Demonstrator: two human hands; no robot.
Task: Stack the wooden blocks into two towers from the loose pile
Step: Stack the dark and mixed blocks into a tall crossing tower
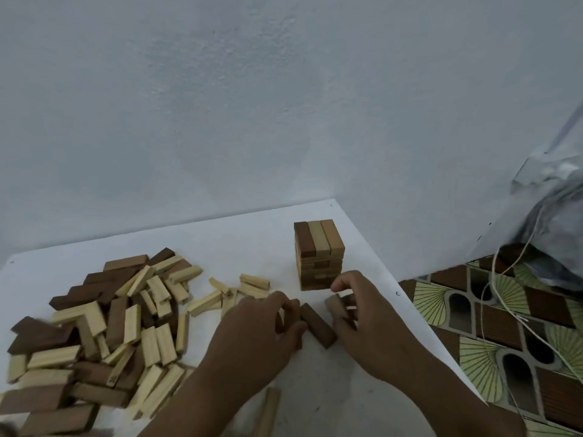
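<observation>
One tower [319, 254] of wooden blocks stands finished-looking near the table's [220, 234] far right corner. In front of it, my hands start the second — my left hand [262, 329] curls around a dark block [317, 324] lying flat, my right hand [362, 313] pinches a lighter block [335, 303]. Most blocks wait in the loose pile [104, 335] at left. A white cord [504, 298] trails off the table's right — clear of my work.

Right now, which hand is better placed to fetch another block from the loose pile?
Probably the left hand: it lies nearer the pile on the left, while the right hand sits near the tower.
</observation>
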